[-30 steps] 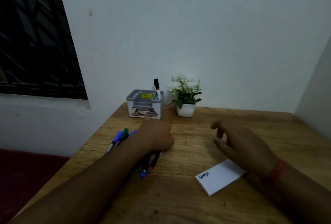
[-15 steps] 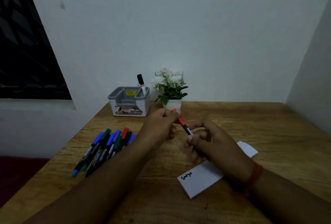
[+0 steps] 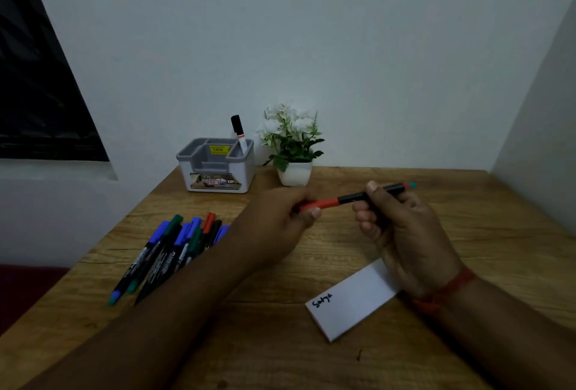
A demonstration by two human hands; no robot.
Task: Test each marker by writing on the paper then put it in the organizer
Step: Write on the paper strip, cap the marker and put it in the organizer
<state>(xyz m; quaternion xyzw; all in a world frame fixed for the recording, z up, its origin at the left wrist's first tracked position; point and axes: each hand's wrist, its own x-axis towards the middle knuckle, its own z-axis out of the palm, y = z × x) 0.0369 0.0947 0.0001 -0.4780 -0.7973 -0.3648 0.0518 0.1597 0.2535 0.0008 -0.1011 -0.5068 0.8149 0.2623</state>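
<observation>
Red-capped marker with a black barrel [image 3: 355, 197], held level above the wooden desk [image 3: 311, 265] between both hands. The left hand [image 3: 280, 218] pinches the red cap [image 3: 321, 203] at one end of the marker, its grip narrow and closed round the cap; the right hand [image 3: 402, 227] wraps the black barrel, thumb on top, fingers curled beneath, with the teal-tipped tail end [image 3: 412, 185] projecting beyond its grip. The step in hand is judged to be uncapping. To do it well, pull the cap straight along the barrel's axis with the right-hand grip fixed, and avoid twisting sideways so the nib does not brush the fingers. The left hand should keep the cap for refitting after the test. The white rectangular paper pad [image 3: 352, 305], bearing one handwritten word near its end, lies on the desk below and toward the wrist side of the right-hand grip, so the nib needs only a short descent to reach a bare part of it. The grey and white compartmented plastic organizer [image 3: 215, 168], already holding one black-capped marker [image 3: 239, 135], stands beyond the left-hand grip; the remaining loose markers [image 3: 171, 249] lie outboard of the left forearm
</observation>
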